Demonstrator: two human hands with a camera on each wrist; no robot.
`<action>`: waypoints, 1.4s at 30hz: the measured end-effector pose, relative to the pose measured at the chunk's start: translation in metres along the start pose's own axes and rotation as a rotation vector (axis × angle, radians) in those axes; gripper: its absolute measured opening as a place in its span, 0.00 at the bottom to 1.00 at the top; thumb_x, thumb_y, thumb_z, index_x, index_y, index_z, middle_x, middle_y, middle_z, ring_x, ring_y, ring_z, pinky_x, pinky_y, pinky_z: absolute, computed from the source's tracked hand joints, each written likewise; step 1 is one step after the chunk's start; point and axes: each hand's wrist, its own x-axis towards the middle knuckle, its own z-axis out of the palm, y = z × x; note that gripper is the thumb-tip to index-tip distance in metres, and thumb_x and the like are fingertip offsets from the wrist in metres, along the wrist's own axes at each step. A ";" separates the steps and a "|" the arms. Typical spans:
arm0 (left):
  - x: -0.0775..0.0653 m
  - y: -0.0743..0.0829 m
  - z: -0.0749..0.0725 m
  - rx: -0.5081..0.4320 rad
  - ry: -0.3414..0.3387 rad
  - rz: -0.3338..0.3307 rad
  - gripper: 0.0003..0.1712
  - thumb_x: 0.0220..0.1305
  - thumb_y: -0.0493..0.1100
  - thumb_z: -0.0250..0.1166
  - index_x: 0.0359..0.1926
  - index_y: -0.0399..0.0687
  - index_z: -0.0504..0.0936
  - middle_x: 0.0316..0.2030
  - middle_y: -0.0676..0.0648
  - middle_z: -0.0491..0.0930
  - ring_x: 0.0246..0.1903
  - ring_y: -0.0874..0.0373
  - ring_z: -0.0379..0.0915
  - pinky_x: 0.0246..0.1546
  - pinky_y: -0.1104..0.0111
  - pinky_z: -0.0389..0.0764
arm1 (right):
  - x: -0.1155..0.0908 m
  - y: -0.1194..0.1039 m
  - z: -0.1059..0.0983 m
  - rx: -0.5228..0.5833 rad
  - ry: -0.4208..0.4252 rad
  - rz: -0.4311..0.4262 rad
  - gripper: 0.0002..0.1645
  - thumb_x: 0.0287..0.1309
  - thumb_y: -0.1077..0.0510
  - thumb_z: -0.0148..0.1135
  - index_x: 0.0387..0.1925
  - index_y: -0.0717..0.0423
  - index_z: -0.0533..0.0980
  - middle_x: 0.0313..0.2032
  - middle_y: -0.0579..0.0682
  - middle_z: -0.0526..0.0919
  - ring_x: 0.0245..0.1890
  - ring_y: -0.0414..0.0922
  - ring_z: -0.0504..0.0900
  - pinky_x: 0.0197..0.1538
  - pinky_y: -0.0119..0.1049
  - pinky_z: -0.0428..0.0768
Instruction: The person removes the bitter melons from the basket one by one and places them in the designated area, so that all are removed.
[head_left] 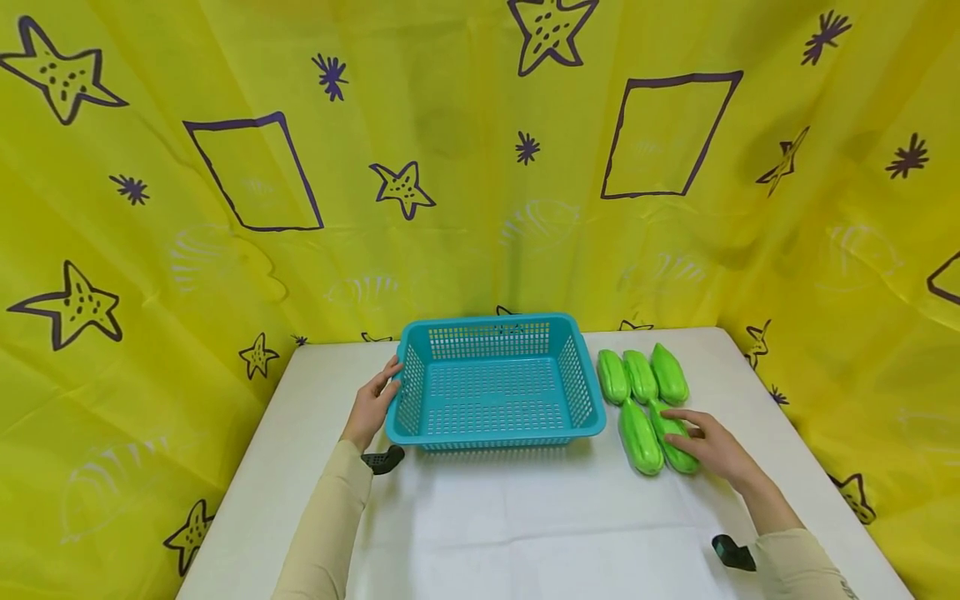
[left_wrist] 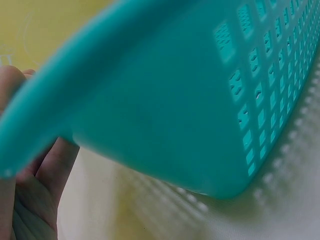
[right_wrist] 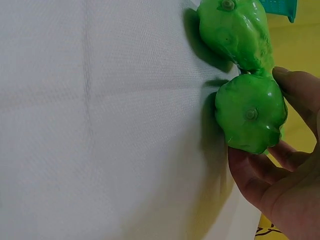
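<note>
A teal plastic basket (head_left: pixel 491 440) with perforated walls stands on the table, with nothing inside. My left hand (head_left: pixel 372 400) holds its left rim; in the left wrist view the fingers (left_wrist: pixel 55 170) reach under the rim. Right of the basket lie several glossy green, ridged, gourd-like vegetables. My right hand (head_left: pixel 708 446) grips the nearest right gourd (right_wrist: pixel 250 114), thumb on one side and fingers on the other. Beside it, touching or nearly so, lies another gourd (head_left: pixel 640 437). Behind these two are more gourds (head_left: pixel 613 377), one with a pointed tip (head_left: pixel 669 375).
The white-covered table (head_left: pixel 510 533) is enclosed at the back and sides by a yellow curtain (head_left: pixel 465 250) with starfish drawings. The basket stands near the back edge. Black wrist-worn devices (head_left: pixel 733 552) show by both sleeves.
</note>
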 end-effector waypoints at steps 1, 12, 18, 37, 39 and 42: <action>0.000 0.000 0.000 0.001 -0.002 0.000 0.26 0.75 0.46 0.53 0.70 0.45 0.68 0.74 0.54 0.56 0.75 0.47 0.40 0.72 0.45 0.46 | 0.000 0.000 0.000 -0.003 0.001 0.003 0.26 0.64 0.57 0.63 0.60 0.68 0.73 0.61 0.72 0.70 0.56 0.76 0.69 0.55 0.65 0.73; -0.005 0.013 0.000 -0.041 -0.028 -0.023 0.25 0.76 0.42 0.52 0.70 0.42 0.67 0.74 0.52 0.55 0.75 0.51 0.40 0.73 0.51 0.45 | -0.003 -0.004 0.001 -0.011 0.003 0.046 0.27 0.65 0.56 0.62 0.60 0.67 0.73 0.61 0.73 0.69 0.55 0.74 0.71 0.51 0.58 0.77; -0.009 0.026 0.000 -0.031 -0.039 -0.041 0.25 0.76 0.40 0.51 0.70 0.38 0.65 0.75 0.49 0.54 0.75 0.48 0.39 0.73 0.48 0.45 | -0.003 -0.004 -0.001 -0.020 0.014 0.042 0.27 0.65 0.56 0.62 0.60 0.67 0.73 0.61 0.72 0.69 0.54 0.71 0.73 0.49 0.52 0.78; 0.000 0.005 -0.001 0.012 -0.018 -0.001 0.25 0.76 0.46 0.52 0.70 0.47 0.68 0.74 0.56 0.56 0.75 0.52 0.41 0.73 0.50 0.47 | -0.004 -0.002 0.000 -0.016 0.032 0.015 0.26 0.65 0.57 0.62 0.59 0.68 0.73 0.60 0.72 0.70 0.57 0.74 0.68 0.56 0.67 0.70; 0.001 0.005 -0.001 0.027 -0.017 0.006 0.25 0.76 0.45 0.52 0.70 0.46 0.68 0.74 0.55 0.56 0.75 0.51 0.42 0.73 0.49 0.48 | -0.005 -0.002 0.000 -0.018 0.043 0.015 0.26 0.65 0.57 0.63 0.59 0.68 0.73 0.60 0.72 0.70 0.57 0.73 0.68 0.56 0.67 0.70; 0.002 0.006 -0.001 0.049 -0.028 0.009 0.25 0.76 0.44 0.52 0.71 0.46 0.67 0.74 0.54 0.55 0.75 0.51 0.42 0.72 0.50 0.50 | -0.006 -0.003 0.000 -0.047 0.063 0.029 0.27 0.64 0.55 0.63 0.60 0.66 0.73 0.61 0.72 0.68 0.55 0.72 0.70 0.53 0.65 0.72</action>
